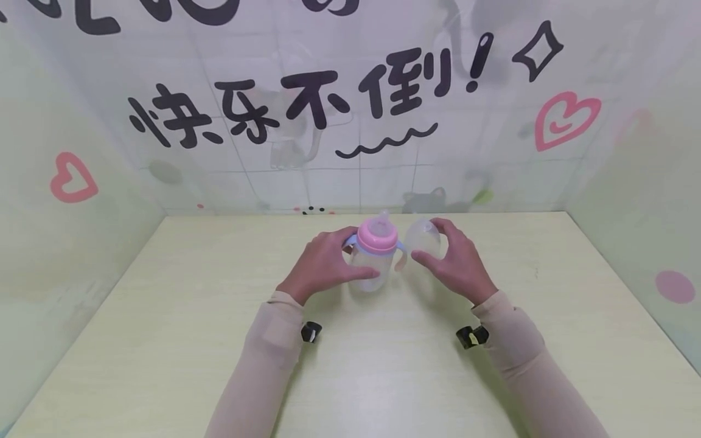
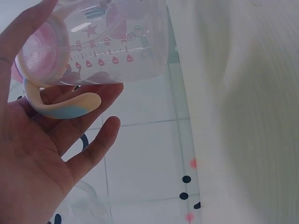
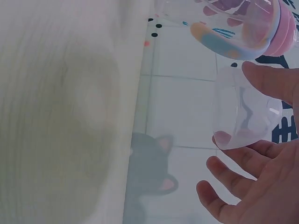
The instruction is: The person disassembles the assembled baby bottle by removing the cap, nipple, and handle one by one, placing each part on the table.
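My left hand (image 1: 327, 260) grips a clear baby bottle (image 1: 364, 277), its thumb across the front of the body. The bottle has a pink collar, a pale teat and two blue-and-peach side handles; it stands upright. In the left wrist view, a handle (image 2: 70, 105) passes in front of the fingers, and pink scale marks run along the body. Just to its right, my right hand (image 1: 462, 263) holds a translucent domed bottle cap (image 1: 423, 238) between thumb and fingers. In the right wrist view the cap (image 3: 243, 109) sits beside the bottle's other handle (image 3: 224, 44), its wide rim facing down.
Both hands are near the back edge of a pale wood-grain table (image 1: 378, 377). Behind it rises a whitish wall (image 1: 328, 182) with black lettering, and side panels (image 1: 641, 201) flank the table. A small black device (image 1: 311, 332) sits at each wrist.
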### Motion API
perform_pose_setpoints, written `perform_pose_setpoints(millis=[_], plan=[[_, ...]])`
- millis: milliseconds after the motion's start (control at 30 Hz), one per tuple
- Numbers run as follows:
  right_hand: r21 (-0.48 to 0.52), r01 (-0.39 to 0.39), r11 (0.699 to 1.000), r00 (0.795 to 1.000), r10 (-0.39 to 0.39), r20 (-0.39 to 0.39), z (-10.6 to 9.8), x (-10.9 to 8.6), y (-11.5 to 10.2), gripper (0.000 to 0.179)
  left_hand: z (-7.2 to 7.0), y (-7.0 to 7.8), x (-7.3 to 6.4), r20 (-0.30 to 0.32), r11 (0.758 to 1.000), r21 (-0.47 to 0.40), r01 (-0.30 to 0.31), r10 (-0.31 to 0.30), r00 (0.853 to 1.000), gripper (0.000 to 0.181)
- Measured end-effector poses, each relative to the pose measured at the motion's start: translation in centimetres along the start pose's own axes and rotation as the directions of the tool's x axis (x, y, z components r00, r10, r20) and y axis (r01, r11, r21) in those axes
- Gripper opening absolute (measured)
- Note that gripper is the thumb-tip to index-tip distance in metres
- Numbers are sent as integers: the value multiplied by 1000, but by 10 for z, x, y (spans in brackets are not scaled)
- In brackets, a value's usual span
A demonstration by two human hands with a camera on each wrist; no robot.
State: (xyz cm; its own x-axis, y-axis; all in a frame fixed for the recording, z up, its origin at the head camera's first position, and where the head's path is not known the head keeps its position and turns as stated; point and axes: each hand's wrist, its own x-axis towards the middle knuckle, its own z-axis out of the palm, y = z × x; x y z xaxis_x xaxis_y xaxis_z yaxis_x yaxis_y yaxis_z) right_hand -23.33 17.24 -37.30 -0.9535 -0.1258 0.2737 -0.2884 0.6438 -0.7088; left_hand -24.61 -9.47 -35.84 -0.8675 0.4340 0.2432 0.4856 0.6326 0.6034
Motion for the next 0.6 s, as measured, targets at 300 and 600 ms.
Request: perform_pose_setpoints(millis=[300, 600], plan=[[-55, -32, 998, 997, 36, 73, 5, 0, 8, 66, 0, -1, 0, 2, 1000, 18, 3, -3, 1000, 64], [-95, -52, 994, 990, 64, 129, 9, -1, 12, 66, 0, -1, 0, 1, 1000, 18, -1, 1, 1000, 64]])
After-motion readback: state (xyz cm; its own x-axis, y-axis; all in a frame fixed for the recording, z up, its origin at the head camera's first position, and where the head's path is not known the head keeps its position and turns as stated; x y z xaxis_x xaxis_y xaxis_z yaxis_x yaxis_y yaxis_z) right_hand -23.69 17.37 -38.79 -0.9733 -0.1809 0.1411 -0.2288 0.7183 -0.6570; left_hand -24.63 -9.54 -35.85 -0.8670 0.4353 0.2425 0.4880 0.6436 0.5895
